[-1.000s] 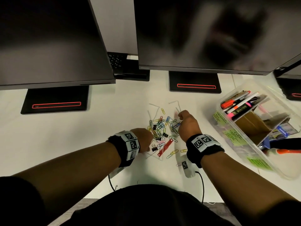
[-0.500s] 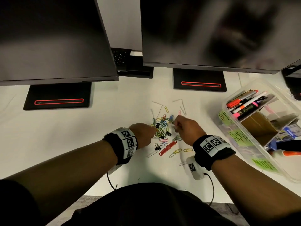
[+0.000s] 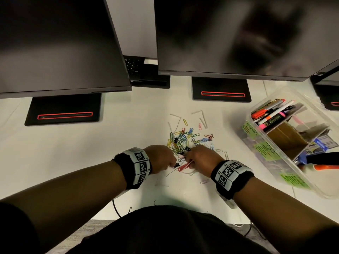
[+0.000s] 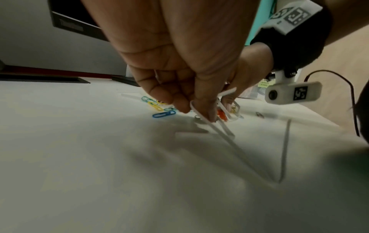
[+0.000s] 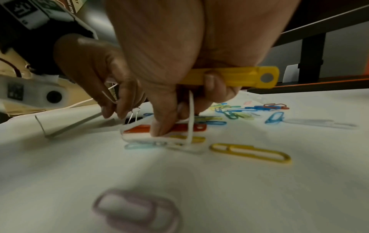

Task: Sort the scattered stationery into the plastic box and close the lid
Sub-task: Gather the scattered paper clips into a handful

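Observation:
A heap of coloured paper clips (image 3: 183, 139) lies mid-table, with bent white wire fasteners (image 3: 201, 116) around it. My left hand (image 3: 172, 162) and right hand (image 3: 189, 158) meet at the heap's near end, over a long red clip (image 3: 183, 167). In the left wrist view my left hand (image 4: 199, 113) pinches white wire fasteners (image 4: 221, 130) against the table. In the right wrist view my right hand (image 5: 169, 126) holds a yellow plastic clip (image 5: 245, 77) under curled fingers, its thumb on a white fastener (image 5: 190, 110) above the red clip (image 5: 180, 127). The clear plastic box (image 3: 260, 149) stands open at right.
Two dark monitors (image 3: 55, 43) on black stands (image 3: 62, 110) overhang the table's back. The box holds markers (image 3: 271, 116), a cardboard divider and scissors with an orange handle (image 3: 326, 166). Loose clips (image 5: 251, 152) lie near my right wrist. The table's near edge is by my body.
My right hand has drawn back from the far side of the heap to its near end, meeting the left hand over the red clip. The left hand stayed roughly in place.

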Tool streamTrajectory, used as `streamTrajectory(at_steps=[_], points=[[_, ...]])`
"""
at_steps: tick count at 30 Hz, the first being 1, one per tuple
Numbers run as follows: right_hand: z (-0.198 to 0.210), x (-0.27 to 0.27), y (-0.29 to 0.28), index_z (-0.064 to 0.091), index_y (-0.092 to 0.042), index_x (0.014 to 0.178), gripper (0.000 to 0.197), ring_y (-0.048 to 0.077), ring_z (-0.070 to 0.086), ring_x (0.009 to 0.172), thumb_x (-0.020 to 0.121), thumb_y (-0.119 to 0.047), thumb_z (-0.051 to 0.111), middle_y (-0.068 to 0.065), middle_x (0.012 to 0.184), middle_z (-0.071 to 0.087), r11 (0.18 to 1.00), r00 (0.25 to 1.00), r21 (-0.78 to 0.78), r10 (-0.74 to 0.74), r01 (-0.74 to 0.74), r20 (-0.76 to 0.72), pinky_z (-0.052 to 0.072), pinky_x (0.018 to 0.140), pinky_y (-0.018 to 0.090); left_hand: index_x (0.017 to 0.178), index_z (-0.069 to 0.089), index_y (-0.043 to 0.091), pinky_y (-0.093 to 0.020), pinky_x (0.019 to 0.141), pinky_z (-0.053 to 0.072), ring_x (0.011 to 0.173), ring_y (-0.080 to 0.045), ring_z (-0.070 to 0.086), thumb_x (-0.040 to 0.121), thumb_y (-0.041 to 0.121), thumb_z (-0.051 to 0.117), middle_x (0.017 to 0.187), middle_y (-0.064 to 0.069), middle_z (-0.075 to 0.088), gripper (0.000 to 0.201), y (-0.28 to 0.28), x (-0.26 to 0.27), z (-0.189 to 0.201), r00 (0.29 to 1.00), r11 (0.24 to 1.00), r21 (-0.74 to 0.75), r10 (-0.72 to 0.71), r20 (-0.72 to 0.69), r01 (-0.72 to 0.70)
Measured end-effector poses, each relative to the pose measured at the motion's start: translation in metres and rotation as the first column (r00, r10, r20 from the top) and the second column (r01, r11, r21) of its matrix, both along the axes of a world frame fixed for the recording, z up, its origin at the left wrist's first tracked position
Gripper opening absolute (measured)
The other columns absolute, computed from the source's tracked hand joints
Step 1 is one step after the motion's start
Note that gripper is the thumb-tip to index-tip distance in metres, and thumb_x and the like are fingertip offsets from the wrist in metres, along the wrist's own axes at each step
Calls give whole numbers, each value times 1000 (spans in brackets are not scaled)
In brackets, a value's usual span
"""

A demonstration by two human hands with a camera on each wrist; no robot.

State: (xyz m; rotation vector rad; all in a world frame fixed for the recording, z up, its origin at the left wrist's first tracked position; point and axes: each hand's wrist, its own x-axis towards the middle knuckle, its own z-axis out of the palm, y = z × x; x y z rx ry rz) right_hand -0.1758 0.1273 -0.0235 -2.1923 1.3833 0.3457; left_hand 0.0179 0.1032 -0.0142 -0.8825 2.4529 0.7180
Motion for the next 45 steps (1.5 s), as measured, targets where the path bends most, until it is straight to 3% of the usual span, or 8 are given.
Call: streamTrajectory(at_steps=[8, 12, 16, 19, 25, 31, 36, 45], points=[[5, -4, -4, 58, -17, 77, 11, 17, 56, 86, 82, -18, 67, -1, 89, 61, 971, 965, 59, -235, 230, 117, 39, 70, 25, 111, 62, 19, -36, 92, 45, 116, -24, 49, 91, 10, 46, 120, -4, 57, 28, -3, 11, -3, 992, 991, -87, -96, 86, 103], [14, -17, -21, 47, -21, 68, 26, 13, 53, 68, 83, -15, 67, -6, 74, 58, 796, 731, 151, -600, 586, 324, 38, 56, 23, 102, 64, 20, -36, 88, 46, 112, -24, 51, 89, 10, 47, 114, -2, 57, 24, -4, 15, -8, 993, 992, -85, -88, 77, 95], [15, -32, -55, 54, -14, 94, 7, 22, 64, 79, 90, -9, 57, 7, 91, 71, 620, 546, 158, -764, 768, 345, 50, 71, 29, 101, 62, 19, -33, 85, 43, 112, -22, 48, 90, 10, 46, 114, -1, 58, 22, -4, 15, -10, 994, 992, -84, -94, 52, 99], [10, -39, -80, 55, -9, 115, 22, 26, 63, 95, 94, -9, 49, 12, 106, 70, 595, 561, 101, -793, 798, 238, 46, 78, 29, 101, 61, 19, -32, 85, 41, 111, -20, 48, 91, 12, 45, 115, 1, 59, 20, -4, 18, -11, 999, 997, -68, -34, 35, 36], [2, -34, -113, 53, -1, 121, 31, 37, 60, 110, 94, -7, 41, 22, 118, 63, 545, 534, 73, -836, 836, 129, 48, 97, 44, 126, 56, 23, -25, 101, 34, 123, -18, 48, 98, 20, 41, 130, 2, 55, 33, -15, 28, -5, 989, 989, -8, 149, -7, -149], [-3, -19, -124, 45, 7, 124, 34, 39, 54, 118, 97, -13, 42, 24, 127, 56, 511, 510, -13, -858, 860, 61, 43, 95, 39, 115, 61, 7, -27, 78, 44, 84, -23, 53, 89, -5, 33, 93, -7, 56, 40, -20, 33, 10, 781, 798, 250, 596, -188, -549], [-9, -22, -115, 48, 2, 124, 45, 37, 57, 113, 90, -26, 59, 19, 122, 60, 552, 552, 7, -834, 834, 31, 46, 91, 37, 121, 58, 15, -25, 97, 39, 113, -22, 55, 98, 16, 38, 123, -3, 62, 30, -6, 19, 11, 893, 895, 144, 438, -107, -422], [-3, -13, -101, 57, 2, 112, 27, 35, 59, 109, 95, -18, 48, 20, 117, 63, 732, 731, -43, -681, 680, -35, 46, 87, 35, 109, 55, 11, -31, 86, 45, 105, -25, 59, 89, 41, 56, 113, -5, 64, 36, 22, -9, -4, 956, 952, 86, 294, -3, -292]])
